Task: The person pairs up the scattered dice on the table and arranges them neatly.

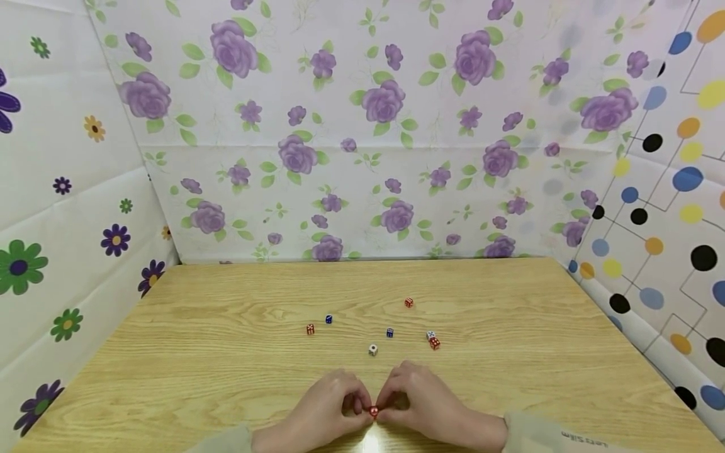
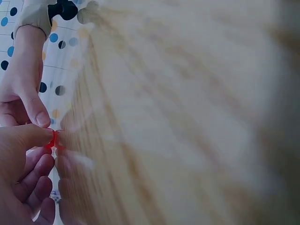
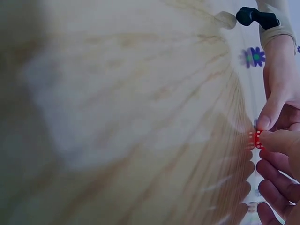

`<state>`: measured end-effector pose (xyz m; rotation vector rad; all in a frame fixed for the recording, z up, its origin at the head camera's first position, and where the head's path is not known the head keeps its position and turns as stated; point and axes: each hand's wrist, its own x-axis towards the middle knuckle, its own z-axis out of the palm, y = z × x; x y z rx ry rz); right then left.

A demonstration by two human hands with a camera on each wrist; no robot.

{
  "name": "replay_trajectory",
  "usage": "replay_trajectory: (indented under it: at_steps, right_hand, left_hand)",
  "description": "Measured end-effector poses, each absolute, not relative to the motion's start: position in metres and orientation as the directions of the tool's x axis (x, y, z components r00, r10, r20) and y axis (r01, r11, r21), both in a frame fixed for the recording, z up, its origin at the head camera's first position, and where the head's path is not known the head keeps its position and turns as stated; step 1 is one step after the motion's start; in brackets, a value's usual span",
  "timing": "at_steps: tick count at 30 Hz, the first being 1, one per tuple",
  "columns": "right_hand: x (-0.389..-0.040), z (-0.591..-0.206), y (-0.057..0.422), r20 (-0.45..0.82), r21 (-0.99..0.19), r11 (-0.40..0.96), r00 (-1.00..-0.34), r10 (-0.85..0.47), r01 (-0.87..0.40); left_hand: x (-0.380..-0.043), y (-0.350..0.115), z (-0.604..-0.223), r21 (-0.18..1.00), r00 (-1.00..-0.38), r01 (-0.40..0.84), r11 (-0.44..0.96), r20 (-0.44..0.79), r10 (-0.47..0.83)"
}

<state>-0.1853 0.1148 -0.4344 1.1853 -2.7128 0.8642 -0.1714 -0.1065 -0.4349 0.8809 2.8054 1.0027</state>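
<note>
A small red die (image 1: 374,411) sits on the table near its front edge, between my two hands. My left hand (image 1: 325,408) holds it from the left with thumb and index fingertips. From the other side my right hand (image 1: 421,402) grips the same die with its thumb and index finger. In the left wrist view the red die (image 2: 50,138) is partly covered by the left thumb. White pips show on the die (image 3: 259,139) in the right wrist view, next to the right thumb. The other fingers of both hands are bent.
Beyond the hands lie a white die (image 1: 373,350), a blue die (image 1: 389,333), another blue die (image 1: 329,319) and a red die (image 1: 310,329). To the right, a second white die (image 1: 430,335) touches a red die (image 1: 435,343). One more red die (image 1: 409,302) lies farther back.
</note>
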Motion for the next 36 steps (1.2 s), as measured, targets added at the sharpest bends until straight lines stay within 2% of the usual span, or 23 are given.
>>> replay_trajectory:
  at_steps: [7, 17, 36]
  right_hand:
    - [-0.181, -0.435, 0.108, 0.269, -0.472, 0.533, -0.691, -0.671, -0.702]
    - [-0.179, -0.432, 0.1, 0.207, -0.513, 0.543, -0.71, -0.673, -0.665]
    - [-0.177, -0.433, 0.095, 0.196, -0.526, 0.557, -0.729, -0.656, -0.643]
  left_hand:
    - [-0.165, -0.114, -0.433, 0.616, -0.837, 0.489, 0.617, 0.134, 0.53]
    - [-0.161, -0.122, -0.433, 0.675, -0.842, 0.455, 0.58, 0.114, 0.528]
    - [-0.161, -0.127, -0.437, 0.708, -0.813, 0.491, 0.508, 0.164, 0.558]
